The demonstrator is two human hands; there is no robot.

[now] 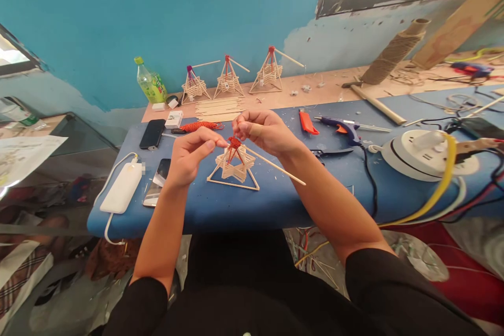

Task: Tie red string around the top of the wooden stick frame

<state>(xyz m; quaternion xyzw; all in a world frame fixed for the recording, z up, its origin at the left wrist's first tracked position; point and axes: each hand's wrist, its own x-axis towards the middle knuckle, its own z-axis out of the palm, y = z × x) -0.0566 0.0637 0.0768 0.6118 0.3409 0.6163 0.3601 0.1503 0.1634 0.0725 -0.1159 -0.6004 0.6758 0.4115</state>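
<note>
A small pyramid frame of thin wooden sticks (235, 168) stands on the blue mat, its peak wrapped in red cord (234, 142). One long stick (277, 166) slopes from the peak down to the right. My left hand (191, 153) is closed in a pinch, its index fingertip against the left side of the red cord. Just above and right of the peak, my right hand (265, 131) pinches with thumb and fingers; what lies between those fingertips is too small to make out. Behind my hands lies a bundle of orange-red cord (201, 126).
Three similar stick frames (228, 77) line the back, behind loose sticks (220, 109). At right are a red-handled cutter (307, 122), glue gun (340, 126), black-bladed tool (333, 152) and power strip (409, 155). Phones (153, 134) and a white power bank (121, 187) lie left.
</note>
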